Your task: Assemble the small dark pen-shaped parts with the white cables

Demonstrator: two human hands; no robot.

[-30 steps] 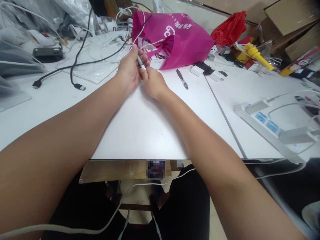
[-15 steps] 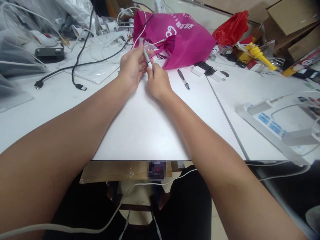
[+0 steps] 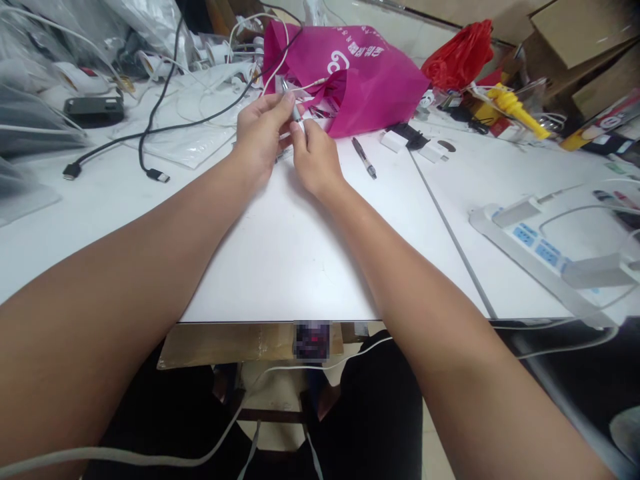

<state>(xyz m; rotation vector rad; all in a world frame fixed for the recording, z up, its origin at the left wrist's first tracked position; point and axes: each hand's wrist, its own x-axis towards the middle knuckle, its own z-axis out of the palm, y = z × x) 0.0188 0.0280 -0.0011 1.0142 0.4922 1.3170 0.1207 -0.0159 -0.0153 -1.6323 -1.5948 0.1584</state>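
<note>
Both of my hands are on a slim silver-grey pen point(image 3: 297, 115) above the white table, in front of the pink bag. My left hand point(image 3: 259, 130) is closed around its far part, thumb pressed over the barrel. My right hand point(image 3: 318, 157) pinches the near end between thumb and fingers. Parts of the pen are hidden by my fingers. To the right of my right hand, a dark pen point(image 3: 364, 158) with a clear section lies on the table point(image 3: 280, 267).
The pink bag point(image 3: 385, 80) lies open just beyond my hands. Black cables point(image 3: 150, 127) and plastic-wrapped items are at left. White chargers point(image 3: 394, 141), a red bag point(image 3: 457, 57), a yellow object point(image 3: 517, 110) and a power strip point(image 3: 520, 257) are at right.
My left thumb has come down over the pen, and my left fingers have closed around it. My right hand keeps its pinch. The whole view has shifted slightly.
</note>
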